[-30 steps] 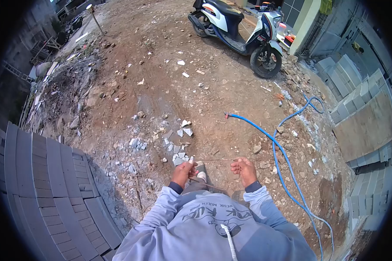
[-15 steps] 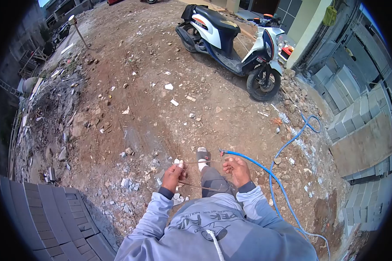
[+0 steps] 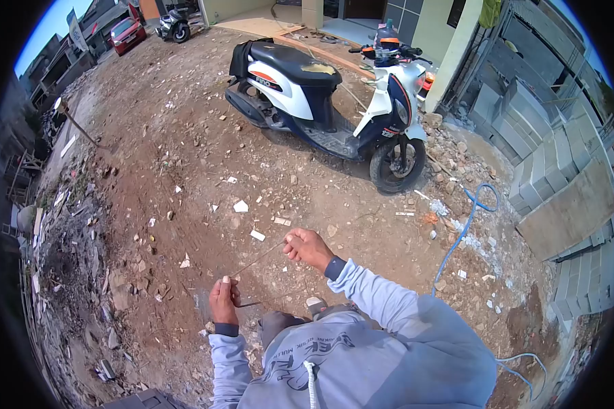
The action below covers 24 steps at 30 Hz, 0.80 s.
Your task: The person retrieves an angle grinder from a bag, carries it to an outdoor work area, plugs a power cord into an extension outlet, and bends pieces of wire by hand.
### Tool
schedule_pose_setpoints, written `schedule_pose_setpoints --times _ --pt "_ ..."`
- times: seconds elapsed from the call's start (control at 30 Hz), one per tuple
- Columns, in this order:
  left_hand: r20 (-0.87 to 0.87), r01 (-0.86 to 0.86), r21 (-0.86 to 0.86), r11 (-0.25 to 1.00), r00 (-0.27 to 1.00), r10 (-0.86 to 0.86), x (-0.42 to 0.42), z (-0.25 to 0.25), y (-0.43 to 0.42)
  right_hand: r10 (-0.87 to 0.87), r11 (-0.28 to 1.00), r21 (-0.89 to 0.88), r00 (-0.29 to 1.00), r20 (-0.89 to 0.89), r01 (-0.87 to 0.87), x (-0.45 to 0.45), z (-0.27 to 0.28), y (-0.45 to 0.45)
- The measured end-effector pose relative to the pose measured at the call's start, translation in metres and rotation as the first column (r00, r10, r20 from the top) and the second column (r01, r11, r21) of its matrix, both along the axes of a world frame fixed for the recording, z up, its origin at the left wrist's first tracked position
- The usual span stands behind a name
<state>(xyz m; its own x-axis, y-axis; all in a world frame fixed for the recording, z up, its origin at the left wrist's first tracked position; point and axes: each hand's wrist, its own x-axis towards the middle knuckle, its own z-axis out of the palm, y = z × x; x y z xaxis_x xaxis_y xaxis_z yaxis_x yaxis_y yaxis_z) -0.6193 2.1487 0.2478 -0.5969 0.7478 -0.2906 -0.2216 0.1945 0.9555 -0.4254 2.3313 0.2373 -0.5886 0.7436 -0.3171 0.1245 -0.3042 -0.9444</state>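
A thin brown cord (image 3: 258, 260) is stretched at a slant between my two hands, in front of my body. My left hand (image 3: 224, 300) is closed on its lower end, thumb up, and a darker length of cord sticks out to the right just below the fingers. My right hand (image 3: 307, 248) is higher and farther forward, its fingers pinched on the other end. Below the hands are my grey hoodie and one shoe (image 3: 315, 304) on the dirt.
A white and dark blue scooter (image 3: 327, 102) stands ahead. A blue hose (image 3: 455, 242) curls at the right, beside stacked grey blocks (image 3: 525, 123) and a board (image 3: 569, 208). Tile shards lie on the dirt. A red car (image 3: 127, 34) and another motorbike (image 3: 173, 26) are farther back.
My right hand has moved up and left, and my left hand has shifted left and down, tilting the cord. The view has risen toward the scooter, which now appears nearer, and the car has come into view.
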Motion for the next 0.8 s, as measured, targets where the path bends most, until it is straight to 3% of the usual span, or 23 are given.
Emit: schedule_pose_setpoints --times 0.13,0.27,0.4,0.5,0.63,0.77,0.8 --pt "0.220 -0.010 0.025 1.000 0.975 0.005 -0.040 -0.040 0.039 0.028 1.000 -0.012 0.999 0.032 -0.028 -0.049 -0.014 0.048" --pt "0.254 0.069 -0.074 0.995 0.966 -0.048 -0.096 -0.083 0.090 0.120 0.993 0.000 0.990 0.077 -0.121 -0.103 -0.037 0.104" --pt "0.124 0.325 -0.122 0.938 0.942 -0.310 -0.181 -0.090 0.183 0.177 0.981 0.061 0.980 0.096 -0.183 -0.190 -0.051 0.177" --pt "0.038 0.507 -0.236 0.829 0.858 -0.513 -0.255 -0.081 0.267 0.236 0.963 0.123 0.970 0.057 -0.242 -0.262 -0.054 0.234" --pt "0.001 0.683 -0.104 0.723 0.727 -0.687 -0.335 -0.039 0.374 0.260 0.932 0.263 0.966 -0.001 -0.250 -0.338 -0.015 0.291" --pt "-0.116 0.661 -0.162 0.733 0.724 -0.679 -0.392 -0.037 0.464 0.214 0.952 0.235 0.976 -0.040 -0.199 -0.397 -0.033 0.366" --pt "-0.173 0.618 -0.186 0.764 0.744 -0.645 -0.406 -0.058 0.482 0.180 0.944 0.260 0.978 0.109 -0.202 -0.411 -0.034 0.387"
